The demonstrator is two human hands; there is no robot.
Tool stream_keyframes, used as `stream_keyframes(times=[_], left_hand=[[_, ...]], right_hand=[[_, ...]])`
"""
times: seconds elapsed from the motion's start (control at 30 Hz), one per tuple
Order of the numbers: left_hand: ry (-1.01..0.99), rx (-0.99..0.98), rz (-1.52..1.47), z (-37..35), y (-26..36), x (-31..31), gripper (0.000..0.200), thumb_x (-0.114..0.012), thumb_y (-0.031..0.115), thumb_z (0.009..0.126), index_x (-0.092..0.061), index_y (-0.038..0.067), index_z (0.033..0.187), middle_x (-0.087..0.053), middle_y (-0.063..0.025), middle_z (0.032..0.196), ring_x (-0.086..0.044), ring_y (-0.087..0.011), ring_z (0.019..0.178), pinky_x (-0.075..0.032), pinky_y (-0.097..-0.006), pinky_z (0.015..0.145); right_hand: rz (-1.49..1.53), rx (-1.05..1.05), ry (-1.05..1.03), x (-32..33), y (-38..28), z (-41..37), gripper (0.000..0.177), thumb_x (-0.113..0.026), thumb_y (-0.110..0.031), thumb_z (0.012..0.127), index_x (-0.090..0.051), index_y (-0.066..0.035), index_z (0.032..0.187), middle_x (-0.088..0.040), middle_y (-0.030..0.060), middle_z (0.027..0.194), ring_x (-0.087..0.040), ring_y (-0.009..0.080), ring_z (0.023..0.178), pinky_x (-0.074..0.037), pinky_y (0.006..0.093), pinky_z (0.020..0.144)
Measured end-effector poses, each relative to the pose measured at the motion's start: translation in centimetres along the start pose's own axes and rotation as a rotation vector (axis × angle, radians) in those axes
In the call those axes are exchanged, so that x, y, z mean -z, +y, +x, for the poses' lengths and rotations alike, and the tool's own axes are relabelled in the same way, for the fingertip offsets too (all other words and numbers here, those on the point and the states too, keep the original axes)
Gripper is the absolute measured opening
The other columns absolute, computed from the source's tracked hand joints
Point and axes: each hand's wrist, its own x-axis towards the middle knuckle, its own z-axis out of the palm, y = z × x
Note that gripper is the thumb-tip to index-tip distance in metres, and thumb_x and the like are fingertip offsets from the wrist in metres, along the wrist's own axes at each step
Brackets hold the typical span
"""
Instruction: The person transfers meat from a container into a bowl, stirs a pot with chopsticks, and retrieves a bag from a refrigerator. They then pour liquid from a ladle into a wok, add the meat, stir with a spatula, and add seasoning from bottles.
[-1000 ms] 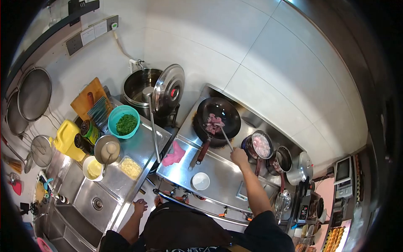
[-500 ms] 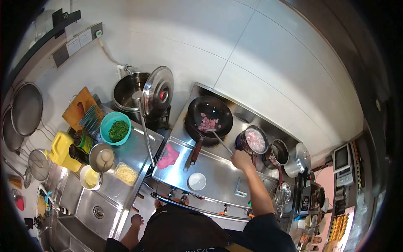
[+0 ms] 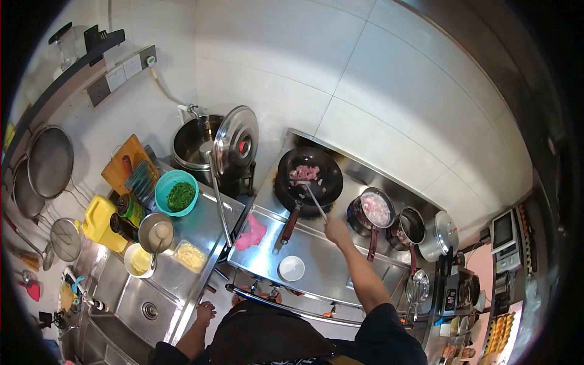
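Note:
My right hand (image 3: 336, 231) is closed around the handle of a metal spatula (image 3: 316, 201), whose head rests in a black wok (image 3: 328, 163) among pieces of pink meat (image 3: 305, 173). The wok sits on the stove at centre, its brown handle (image 3: 291, 225) pointing toward me. My left hand (image 3: 207, 310) hangs low by the counter edge; its fingers look loosely curled, with nothing visible in them. Right of the wok is a pot (image 3: 359, 218) of pale pink food. A white bowl (image 3: 291, 268) and a pink cloth (image 3: 250, 233) lie on the steel surface.
At left stand a teal bowl of chopped greens (image 3: 180, 196), a yellow jug (image 3: 101, 224), a sink (image 3: 128, 299) and a cutting board (image 3: 125, 159). A large pot with a tilted lid (image 3: 236, 143) is behind. Further right are another pan (image 3: 409, 227) and a lidded pot (image 3: 440, 237).
My right hand has moved left and the spatula's head lies further up in the wok. The meat is gathered higher in the wok. The whole view has shifted slightly.

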Motion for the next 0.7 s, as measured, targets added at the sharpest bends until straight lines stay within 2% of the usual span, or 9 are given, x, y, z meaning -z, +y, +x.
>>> stream_keyframes(times=[0.2,0.3,0.4,0.47,0.5,0.57,0.63,0.67,0.7], left_hand=[[0.024,0.094,-0.003,-1.2,-1.8,1.6,0.015,-0.055,0.013,0.090,-0.058,0.006,0.104,-0.064,-0.0100,0.084,-0.063,-0.0202,0.063,-0.050,-0.0320,0.050],[-0.184,-0.194,0.314,2.1,-7.7,4.4,0.009,-0.053,0.011,0.091,-0.058,0.006,0.096,-0.063,-0.0100,0.081,-0.062,-0.0208,0.059,-0.049,-0.0327,0.046],[-0.303,-0.656,0.561,2.4,-9.0,5.4,0.008,-0.052,0.010,0.091,-0.058,0.006,0.095,-0.063,-0.0098,0.080,-0.063,-0.0209,0.059,-0.049,-0.0324,0.045],[-0.372,-0.937,0.624,2.6,-8.8,5.4,0.009,-0.051,0.010,0.092,-0.059,0.006,0.095,-0.063,-0.0097,0.080,-0.064,-0.0209,0.060,-0.049,-0.0320,0.045],[-0.374,-0.848,0.605,2.5,-8.1,4.8,0.010,-0.051,0.010,0.092,-0.059,0.006,0.097,-0.064,-0.0097,0.081,-0.064,-0.0210,0.061,-0.050,-0.0319,0.047],[-0.280,-0.502,0.311,2.6,-6.3,2.8,0.013,-0.057,0.014,0.089,-0.060,0.008,0.100,-0.065,-0.0094,0.084,-0.065,-0.0219,0.064,-0.051,-0.0331,0.051],[-0.106,0.043,-0.213,1.6,-3.5,0.7,0.020,-0.069,0.020,0.083,-0.063,0.013,0.100,-0.066,-0.0086,0.087,-0.065,-0.0235,0.070,-0.052,-0.0356,0.057],[-0.075,-0.062,-0.086,1.2,-3.0,-0.2,0.023,-0.060,0.021,0.092,-0.054,0.013,0.113,-0.064,-0.0107,0.091,-0.064,-0.0234,0.067,-0.051,-0.0346,0.053],[-0.082,-0.046,-0.127,0.8,-2.4,-0.5,0.025,-0.060,0.019,0.092,-0.053,0.012,0.115,-0.064,-0.0111,0.091,-0.063,-0.0235,0.066,-0.050,-0.0339,0.053]], right_hand=[[-0.003,0.044,-0.149,8.1,-0.7,-2.2,0.028,-0.061,-0.025,0.087,-0.068,-0.001,0.098,-0.067,0.0283,0.091,-0.065,0.0443,0.092,-0.051,0.0507,0.084],[0.039,0.064,-0.250,12.2,-2.9,-3.6,0.029,-0.061,-0.024,0.085,-0.069,-0.001,0.101,-0.067,0.0274,0.091,-0.065,0.0447,0.092,-0.051,0.0497,0.084],[-0.018,0.111,-0.289,8.7,-3.4,-1.8,0.030,-0.060,-0.023,0.085,-0.069,-0.001,0.103,-0.068,0.0260,0.093,-0.066,0.0430,0.092,-0.051,0.0497,0.084],[0.064,-0.004,-0.210,5.7,-3.8,-0.4,0.030,-0.060,-0.022,0.084,-0.069,0.000,0.102,-0.069,0.0251,0.094,-0.067,0.0419,0.092,-0.052,0.0498,0.083],[0.103,-0.050,-0.167,5.1,-4.1,0.5,0.030,-0.060,-0.022,0.084,-0.069,0.000,0.101,-0.069,0.0246,0.095,-0.067,0.0413,0.092,-0.052,0.0499,0.083],[-0.028,-0.001,-0.124,6.1,-2.3,1.9,0.029,-0.061,-0.021,0.083,-0.069,0.000,0.101,-0.069,0.0241,0.094,-0.068,0.0406,0.090,-0.053,0.0500,0.081],[-0.122,0.003,-0.174,10.7,-2.3,0.9,0.029,-0.063,-0.021,0.082,-0.069,0.000,0.101,-0.070,0.0225,0.089,-0.069,0.0391,0.088,-0.054,0.0486,0.078],[-0.152,0.041,-0.245,14.7,-3.7,-0.5,0.028,-0.064,-0.020,0.081,-0.070,0.001,0.099,-0.070,0.0220,0.086,-0.069,0.0374,0.088,-0.054,0.0463,0.078],[-0.245,0.045,-0.315,16.8,-3.9,-0.5,0.027,-0.064,-0.018,0.080,-0.070,0.002,0.097,-0.070,0.0225,0.086,-0.069,0.0358,0.090,-0.054,0.0451,0.079]])
